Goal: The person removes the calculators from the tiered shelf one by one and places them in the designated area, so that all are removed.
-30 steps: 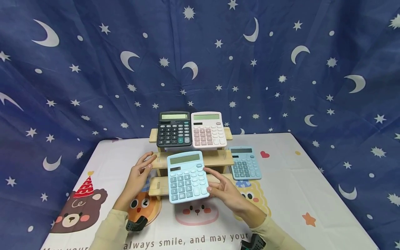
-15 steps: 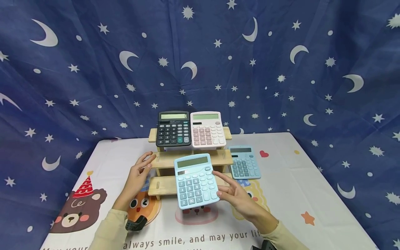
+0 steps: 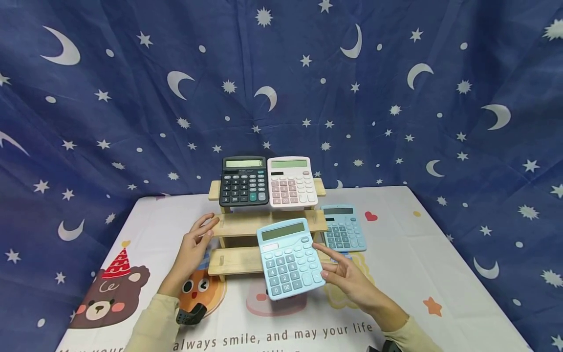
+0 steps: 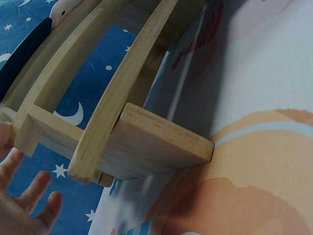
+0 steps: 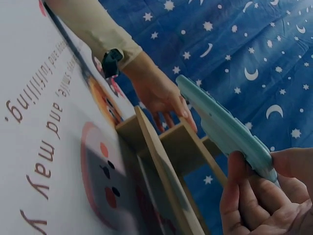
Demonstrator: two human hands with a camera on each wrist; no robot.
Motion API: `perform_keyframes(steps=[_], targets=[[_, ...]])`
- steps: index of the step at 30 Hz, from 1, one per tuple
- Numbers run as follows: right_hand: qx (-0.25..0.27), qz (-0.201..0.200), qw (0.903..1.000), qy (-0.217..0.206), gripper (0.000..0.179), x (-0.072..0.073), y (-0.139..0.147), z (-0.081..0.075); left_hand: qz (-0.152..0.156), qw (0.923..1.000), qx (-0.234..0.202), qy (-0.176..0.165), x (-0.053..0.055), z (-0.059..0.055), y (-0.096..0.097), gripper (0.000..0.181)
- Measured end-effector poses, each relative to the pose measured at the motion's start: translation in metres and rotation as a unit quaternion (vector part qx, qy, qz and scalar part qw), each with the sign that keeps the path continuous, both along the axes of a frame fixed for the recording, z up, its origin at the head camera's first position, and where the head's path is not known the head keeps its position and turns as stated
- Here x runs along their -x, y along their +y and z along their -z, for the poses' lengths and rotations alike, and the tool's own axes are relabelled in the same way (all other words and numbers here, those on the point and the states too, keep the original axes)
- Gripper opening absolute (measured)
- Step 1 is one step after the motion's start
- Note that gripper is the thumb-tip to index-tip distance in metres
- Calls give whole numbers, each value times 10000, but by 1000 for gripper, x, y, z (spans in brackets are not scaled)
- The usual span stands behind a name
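My right hand point(image 3: 354, 281) pinches a light blue calculator point(image 3: 290, 261) by its right edge, thumb in front and fingers behind. The calculator is held tilted in front of the lower steps of a wooden tiered stand point(image 3: 235, 261); edge-on, the calculator point(image 5: 225, 127) shows in the right wrist view. At the left end of the middle step, my left hand point(image 3: 191, 249) rests its fingertips on the wood, the other fingers point(image 4: 36, 188) spread below. A black calculator point(image 3: 244, 181) and a white-and-pink calculator point(image 3: 293, 182) lean side by side on the top step.
A second blue calculator point(image 3: 344, 229) lies on the tablecloth point(image 3: 404, 274) right of the stand, partly behind it. The cloth carries printed cartoon animals and lettering. Behind the table hangs a dark blue curtain point(image 3: 281, 122) with moons and stars.
The right hand has carried the blue calculator to the right and slightly down, baring more of the lower steps' left part. My left hand stays at the stand's left end.
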State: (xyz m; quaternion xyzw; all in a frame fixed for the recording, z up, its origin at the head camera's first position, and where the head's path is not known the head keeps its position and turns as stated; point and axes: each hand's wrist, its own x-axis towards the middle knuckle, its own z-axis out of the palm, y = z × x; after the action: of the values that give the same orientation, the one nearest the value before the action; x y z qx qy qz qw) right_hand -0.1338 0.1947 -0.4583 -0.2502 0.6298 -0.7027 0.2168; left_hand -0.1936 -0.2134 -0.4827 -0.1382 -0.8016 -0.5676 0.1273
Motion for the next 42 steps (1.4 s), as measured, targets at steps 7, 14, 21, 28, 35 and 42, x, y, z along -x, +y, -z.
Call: perform_keyframes(steps=[7,14,21,28,35,42], targets=[[-34,75,10000,-23,63,1,14,-1,-25,10000,-38,-44,-1,-1,0,39],[45,101,9999,56,62,5,30,0,17,10000,-66,-9,-1,0,0,39],[144,-81,9998,69,60,8,47,0,9,10000,-30,-9,-1,0,0,39],[68,-5,9999,123,60,10,63,-4,-4,10000,-40,-14,0,1,0,38],[7,317,9993,194,59,15,78,-7,-9,9999,-55,-95,-1,0,0,39],[-56,686,9974,209,59,19,93,-8,7,10000,-68,-50,0,0,0,39]])
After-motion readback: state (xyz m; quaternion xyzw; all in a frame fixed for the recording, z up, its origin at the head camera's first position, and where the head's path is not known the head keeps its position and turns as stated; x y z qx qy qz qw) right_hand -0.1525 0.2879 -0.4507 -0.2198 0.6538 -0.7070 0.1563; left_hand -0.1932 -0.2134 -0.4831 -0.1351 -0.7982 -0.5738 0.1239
